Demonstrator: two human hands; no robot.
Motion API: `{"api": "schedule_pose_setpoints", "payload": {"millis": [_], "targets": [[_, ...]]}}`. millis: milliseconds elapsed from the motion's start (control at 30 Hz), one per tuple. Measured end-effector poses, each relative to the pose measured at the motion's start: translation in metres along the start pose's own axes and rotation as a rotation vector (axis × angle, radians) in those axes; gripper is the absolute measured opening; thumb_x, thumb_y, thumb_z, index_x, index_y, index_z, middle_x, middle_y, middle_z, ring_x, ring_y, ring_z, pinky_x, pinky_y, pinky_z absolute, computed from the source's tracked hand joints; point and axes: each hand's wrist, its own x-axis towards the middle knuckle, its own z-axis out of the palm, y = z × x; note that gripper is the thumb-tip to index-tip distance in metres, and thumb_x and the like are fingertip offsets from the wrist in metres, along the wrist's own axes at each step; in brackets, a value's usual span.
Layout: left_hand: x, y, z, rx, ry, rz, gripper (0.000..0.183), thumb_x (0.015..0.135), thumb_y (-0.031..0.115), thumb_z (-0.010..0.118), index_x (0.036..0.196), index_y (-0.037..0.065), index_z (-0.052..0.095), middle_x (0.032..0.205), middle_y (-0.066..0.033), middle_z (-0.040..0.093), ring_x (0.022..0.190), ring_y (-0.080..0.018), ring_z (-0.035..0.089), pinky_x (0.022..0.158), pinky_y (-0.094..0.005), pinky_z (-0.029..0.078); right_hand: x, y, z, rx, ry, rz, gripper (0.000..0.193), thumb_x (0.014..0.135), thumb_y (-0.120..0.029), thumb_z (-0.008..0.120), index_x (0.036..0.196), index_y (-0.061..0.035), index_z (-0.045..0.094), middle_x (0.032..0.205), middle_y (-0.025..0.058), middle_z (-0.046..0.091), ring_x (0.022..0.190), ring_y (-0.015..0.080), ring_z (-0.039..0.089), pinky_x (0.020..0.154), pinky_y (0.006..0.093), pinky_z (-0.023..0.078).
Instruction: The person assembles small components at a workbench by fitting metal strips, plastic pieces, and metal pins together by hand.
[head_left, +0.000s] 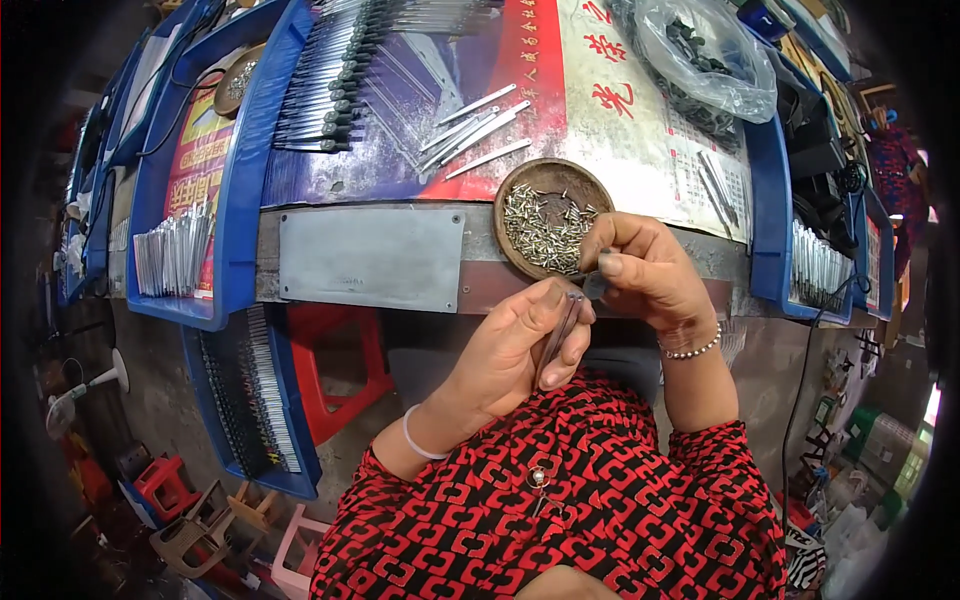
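Observation:
My left hand (520, 340) is closed around a pair of slim metal strips (560, 337), their upper ends standing out between thumb and fingers. Close beside it, my right hand (650, 275) pinches a small dark flat piece (594, 286) near those ends. Whether the piece touches the strips I cannot tell. Just beyond both hands, a round wooden bowl (508, 243) holds many small shiny rivets (545, 225). Behind the bowl, several loose silver metal strips (480, 135) lie on the table's printed paper cover.
Rows of dark-ended metal strips (325, 90) lie at the table's far left. A clear plastic bag (745, 75) of black parts sits far right. Blue bins (232, 200) with upright metal strips flank the left side; another blue bin (770, 215) stands right. A red stool (345, 385) is below the table.

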Motion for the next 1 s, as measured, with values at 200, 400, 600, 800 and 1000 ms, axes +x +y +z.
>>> {"api": "schedule_pose_setpoints", "payload": {"millis": [200, 400, 600, 800, 1000], "targets": [[0.0, -0.005, 0.0, -0.025, -0.015, -0.014, 0.03, 0.096, 0.03, 0.045, 0.102, 0.002, 0.05, 0.071, -0.0045, 0.052, 0.047, -0.0074, 0.041, 0.045, -0.018, 0.034, 0.002, 0.012, 0.005, 0.008, 0.11, -0.089, 0.025, 0.087, -0.028, 0.062, 0.088, -0.0029, 0.057, 0.054, -0.006, 0.042, 0.04, 0.0001, 0.031, 0.037, 0.0149, 0.022], [0.001, -0.01, 0.002, -0.04, -0.014, -0.036, 0.031, 0.095, 0.032, 0.046, 0.102, 0.002, 0.051, 0.069, -0.003, 0.051, 0.045, -0.0049, 0.036, 0.043, -0.0173, 0.03, 0.001, 0.019, 0.006, 0.048, 0.143, -0.138, 0.023, 0.087, -0.026, 0.062, 0.086, -0.0036, 0.057, 0.055, -0.0046, 0.046, 0.04, -0.0009, 0.033, 0.037, 0.0133, 0.023], [0.001, -0.012, 0.001, -0.016, 0.018, -0.042, 0.032, 0.095, 0.032, 0.046, 0.101, 0.001, 0.051, 0.068, -0.0024, 0.05, 0.044, -0.004, 0.033, 0.042, -0.0163, 0.028, -0.003, 0.015, 0.009, 0.088, 0.14, -0.103, 0.018, 0.087, -0.02, 0.062, 0.077, -0.007, 0.055, 0.058, -0.0048, 0.047, 0.044, -0.0004, 0.036, 0.039, 0.0142, 0.024], [-0.001, -0.013, 0.002, 0.017, 0.142, -0.011, 0.029, 0.094, 0.032, 0.049, 0.097, 0.003, 0.051, 0.067, -0.0018, 0.05, 0.045, -0.0035, 0.033, 0.041, -0.016, 0.026, -0.005, 0.02, 0.024, 0.022, 0.201, -0.139, 0.019, 0.086, -0.017, 0.064, 0.073, -0.0069, 0.054, 0.06, -0.0044, 0.05, 0.046, 0.0005, 0.04, 0.04, 0.0162, 0.028], [-0.006, -0.012, 0.0, -0.03, 0.121, -0.009, 0.029, 0.094, 0.032, 0.049, 0.096, 0.003, 0.05, 0.066, -0.0009, 0.05, 0.044, -0.003, 0.032, 0.04, -0.0158, 0.024, -0.004, 0.026, 0.035, -0.087, 0.267, -0.209, 0.02, 0.085, -0.016, 0.065, 0.072, -0.0047, 0.053, 0.064, -0.0031, 0.054, 0.054, 0.0018, 0.046, 0.047, 0.0172, 0.035]]}}
